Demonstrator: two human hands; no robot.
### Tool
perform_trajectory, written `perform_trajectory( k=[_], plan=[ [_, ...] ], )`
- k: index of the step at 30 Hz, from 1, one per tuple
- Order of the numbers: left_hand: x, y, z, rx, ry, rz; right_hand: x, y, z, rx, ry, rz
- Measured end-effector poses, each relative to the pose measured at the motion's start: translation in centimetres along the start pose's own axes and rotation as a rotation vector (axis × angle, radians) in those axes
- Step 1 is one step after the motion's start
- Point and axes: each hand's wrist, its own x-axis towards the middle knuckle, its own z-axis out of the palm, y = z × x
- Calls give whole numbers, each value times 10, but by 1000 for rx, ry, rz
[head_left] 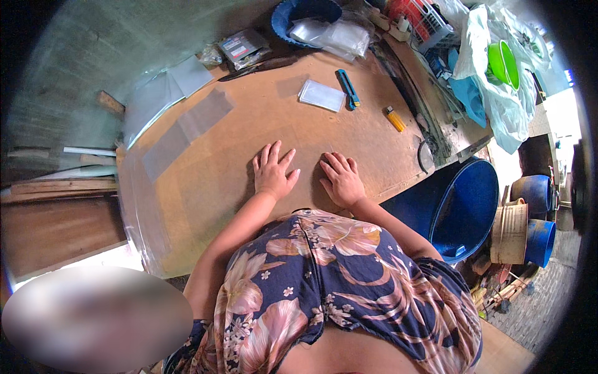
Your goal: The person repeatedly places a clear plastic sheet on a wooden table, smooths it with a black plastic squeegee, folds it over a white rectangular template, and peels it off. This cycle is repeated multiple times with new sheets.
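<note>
Both my hands rest palm down on a brown wooden table (205, 206). My left hand (273, 172) lies flat with its fingers spread, holding nothing. To its right, my right hand (343, 181) is also flat and holds nothing, its fingers slightly apart. Beyond the hands lies a small stack of clear plastic sleeves (322, 95). A blue utility knife (348, 89) sits just right of that stack, its blade not visible. Nearer the right edge is a yellow lighter (395, 118).
Flat plastic sheets (163, 100) lie at the far left, near a grey packet (243, 47). A blue basin (293, 15) with clear bags (339, 37) stands at the back. Right of the table are a large blue drum (464, 206) and a hanging white plastic bag (498, 112).
</note>
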Motion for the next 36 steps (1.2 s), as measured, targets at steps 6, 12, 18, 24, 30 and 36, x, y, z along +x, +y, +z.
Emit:
perform_trajectory(
  k=[6, 12, 18, 24, 30, 36],
  plan=[
    [0, 0, -1, -7, -14, 4, -3, 24, -4, 39, 236, 168],
    [-1, 1, 0, -11, 0, 6, -42, 163, -47, -333, 584, 715],
    [-2, 0, 1, -4, 2, 9, -58, 185, -59, -416, 349, 973],
    [-2, -1, 0, -12, -9, 8, -57, 198, -57, -552, 442, 839],
    [-5, -2, -2, -3, -22, -23, -7, 96, -77, 10, 383, 448],
    [-3, -1, -4, -10, -34, -29, 12, 4, -27, 167, 61, 110]
  ],
)
